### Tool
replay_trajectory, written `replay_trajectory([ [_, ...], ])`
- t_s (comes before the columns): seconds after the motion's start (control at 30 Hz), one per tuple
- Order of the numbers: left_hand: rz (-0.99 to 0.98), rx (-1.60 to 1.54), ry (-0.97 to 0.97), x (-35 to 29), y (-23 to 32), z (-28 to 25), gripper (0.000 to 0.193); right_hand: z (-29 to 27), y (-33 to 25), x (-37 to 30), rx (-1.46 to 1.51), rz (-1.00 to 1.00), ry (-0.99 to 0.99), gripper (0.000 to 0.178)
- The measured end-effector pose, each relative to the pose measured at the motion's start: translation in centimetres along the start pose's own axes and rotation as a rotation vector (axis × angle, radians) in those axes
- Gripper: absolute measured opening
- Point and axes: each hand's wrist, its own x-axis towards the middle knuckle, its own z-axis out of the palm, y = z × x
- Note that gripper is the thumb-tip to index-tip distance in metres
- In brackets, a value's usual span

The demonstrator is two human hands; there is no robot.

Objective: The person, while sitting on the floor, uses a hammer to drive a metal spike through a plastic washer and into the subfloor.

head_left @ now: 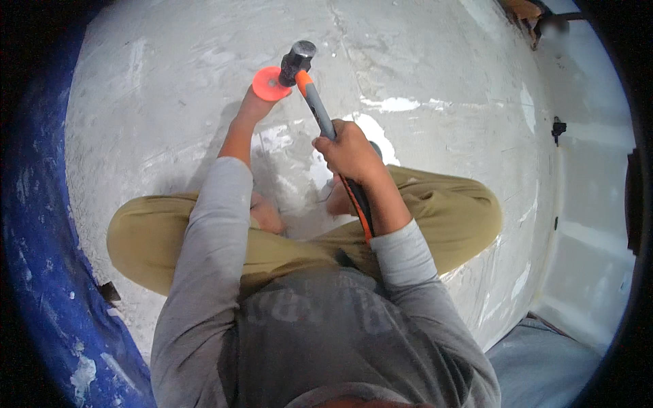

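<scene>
My right hand (354,151) is wrapped round the grey and orange handle of a club hammer (298,62). The handle runs back under my forearm. The hammer's dark steel head is right beside the orange round hand guard of a chisel (269,83), overlapping its right edge in view; I cannot tell whether they touch. My left hand (256,105) is closed beneath that guard, with the fingers mostly covered by it. A grey metal end shows in the middle of the guard, while the chisel's shaft and tip are hidden. My crossed legs lie below both arms.
I sit on a rough grey floor (183,81) with white patches. A blue sheet (41,224) borders it on the left. On the right stands a pale wall (585,204); grey cloth (544,364) lies at lower right. A small dark piece (109,292) is near my left knee.
</scene>
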Motion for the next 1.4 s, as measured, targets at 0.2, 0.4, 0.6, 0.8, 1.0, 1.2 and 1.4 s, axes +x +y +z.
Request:
replay_trajectory([
  [0.2,-0.153,0.166,0.207,0.2,1.0,-1.5,0.046,-1.6,-0.4,-1.3,0.172,-0.034,0.070,0.020],
  [0.4,-0.212,0.101,0.274,0.3,0.4,-4.1,0.047,-1.6,-1.1,-1.3,0.182,-0.045,0.095,0.018],
  [0.6,-0.158,-0.009,0.286,-0.8,1.4,-2.0,0.051,-1.3,-1.1,-1.2,0.172,-0.055,0.067,0.021],
  [0.8,-0.142,0.020,0.225,-1.0,0.7,-1.2,0.053,-0.9,-1.3,-1.6,0.146,-0.085,0.058,0.021],
  [1.0,-0.136,0.068,0.157,-1.4,0.0,-0.6,0.053,-1.2,-2.2,-2.1,0.126,-0.072,0.069,0.022],
  [1.2,-0.132,0.086,0.080,-1.5,0.1,-0.3,0.051,-2.6,-6.0,-5.3,0.258,-0.196,0.147,0.018],
  [1.4,-0.178,0.107,0.067,-1.4,-0.1,0.3,0.047,-3.7,-11.7,-6.3,0.439,-0.623,0.408,0.018],
])
